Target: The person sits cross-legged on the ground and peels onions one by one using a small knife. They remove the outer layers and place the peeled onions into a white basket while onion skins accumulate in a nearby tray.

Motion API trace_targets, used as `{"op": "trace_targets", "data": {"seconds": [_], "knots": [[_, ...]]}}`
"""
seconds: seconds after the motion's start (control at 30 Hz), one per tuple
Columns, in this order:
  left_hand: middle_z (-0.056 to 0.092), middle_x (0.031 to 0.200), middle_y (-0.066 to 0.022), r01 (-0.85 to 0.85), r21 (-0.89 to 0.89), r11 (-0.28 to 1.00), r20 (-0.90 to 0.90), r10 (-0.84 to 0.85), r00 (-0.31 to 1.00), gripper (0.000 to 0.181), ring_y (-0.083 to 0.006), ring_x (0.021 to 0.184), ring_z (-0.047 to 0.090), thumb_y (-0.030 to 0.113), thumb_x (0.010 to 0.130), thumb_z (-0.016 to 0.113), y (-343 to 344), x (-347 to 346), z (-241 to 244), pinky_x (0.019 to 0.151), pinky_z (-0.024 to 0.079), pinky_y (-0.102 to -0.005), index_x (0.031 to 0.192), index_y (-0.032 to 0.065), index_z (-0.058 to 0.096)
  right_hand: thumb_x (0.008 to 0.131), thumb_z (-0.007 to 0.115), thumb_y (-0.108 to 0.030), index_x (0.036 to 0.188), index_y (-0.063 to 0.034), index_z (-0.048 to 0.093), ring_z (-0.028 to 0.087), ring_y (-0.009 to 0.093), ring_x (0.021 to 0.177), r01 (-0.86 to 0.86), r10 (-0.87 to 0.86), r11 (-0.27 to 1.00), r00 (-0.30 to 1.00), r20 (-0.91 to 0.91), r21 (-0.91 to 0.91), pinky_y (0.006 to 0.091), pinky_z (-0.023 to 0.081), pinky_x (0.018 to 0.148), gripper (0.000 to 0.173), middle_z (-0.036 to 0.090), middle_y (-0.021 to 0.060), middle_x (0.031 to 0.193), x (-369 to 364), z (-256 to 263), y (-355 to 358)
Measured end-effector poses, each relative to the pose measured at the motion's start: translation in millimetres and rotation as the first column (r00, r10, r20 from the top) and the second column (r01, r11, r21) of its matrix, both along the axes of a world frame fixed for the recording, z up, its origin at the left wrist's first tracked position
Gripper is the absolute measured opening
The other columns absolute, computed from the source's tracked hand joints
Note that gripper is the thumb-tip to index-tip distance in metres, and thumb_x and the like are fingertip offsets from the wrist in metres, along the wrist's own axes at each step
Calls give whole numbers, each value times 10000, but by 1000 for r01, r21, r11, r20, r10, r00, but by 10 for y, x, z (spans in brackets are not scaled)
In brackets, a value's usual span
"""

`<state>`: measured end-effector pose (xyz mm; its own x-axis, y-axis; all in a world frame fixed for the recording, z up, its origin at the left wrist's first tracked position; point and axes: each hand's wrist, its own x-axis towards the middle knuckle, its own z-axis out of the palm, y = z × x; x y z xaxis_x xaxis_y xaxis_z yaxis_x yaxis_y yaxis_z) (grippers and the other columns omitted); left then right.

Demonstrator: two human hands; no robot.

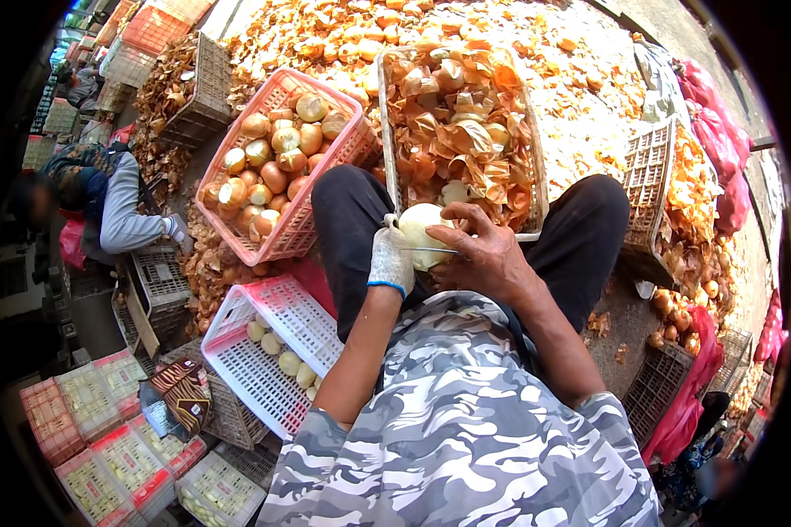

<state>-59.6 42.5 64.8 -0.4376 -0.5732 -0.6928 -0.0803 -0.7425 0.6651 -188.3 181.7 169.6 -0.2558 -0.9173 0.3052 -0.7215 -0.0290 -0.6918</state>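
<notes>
My left hand, in a pale knitted glove with a blue cuff, is closed at the left side of a peeled white onion. A thin knife blade runs from the glove across the near side of the onion towards my right palm. The knife's handle is hidden. My bare right hand grips the onion from the right, with two fingers spread over its top. Just beyond my hands, between my knees, a crate holds loose brown skins and some onions.
A pink crate of unpeeled, trimmed onions stands left of my knee. Nearer, a tilted white crate contains peeled onions. Skins and onions cover the floor ahead. A skin-filled crate stands right. Another person sits left.
</notes>
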Motion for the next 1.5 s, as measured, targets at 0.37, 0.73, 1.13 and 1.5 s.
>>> {"op": "trace_targets", "data": {"seconds": [0.37, 0.73, 1.13, 1.5], "knots": [[623, 675, -127, 22, -529, 848, 110, 43, 993, 510, -277, 586, 606, 346, 1061, 396, 98, 13, 192, 571, 491, -385, 799, -33, 616, 701, 891, -277, 1158, -18, 599, 660, 213, 848, 267, -311, 950, 822, 477, 159, 332, 555, 725, 601, 630, 119, 1010, 218, -1, 78], [677, 720, -199, 367, -875, 316, 390, 14, 921, 436, -361, 723, 689, 279, 1040, 413, 217, 49, 611, 660, 541, -405, 894, -44, 667, 696, 845, -228, 951, -17, 575, 520, 94, 622, 269, -468, 883, 558, 686, 384, 261, 466, 588, 427, 568, 18, 740, 311, -241, 55], [691, 847, -167, 145, -505, 851, 142, -84, 986, 386, -305, 739, 694, 314, 1018, 448, -37, 132, 257, 651, 569, -414, 982, -4, 662, 853, 777, -170, 927, -33, 648, 584, 77, 672, 538, -502, 832, 629, 593, 135, 254, 457, 578, 202, 622, 33, 753, -208, 80, 91], [678, 1118, -144, -38, -695, 718, -268, -209, 940, 522, -228, 941, 680, 416, 1059, 345, 165, 130, 689, 854, 556, -360, 1256, -31, 525, 953, 584, -532, 1108, -17, 636, 498, 61, 482, 11, -357, 933, 172, 918, 361, 219, 404, 452, 540, 703, 106, 748, 123, -58, 122]]}}
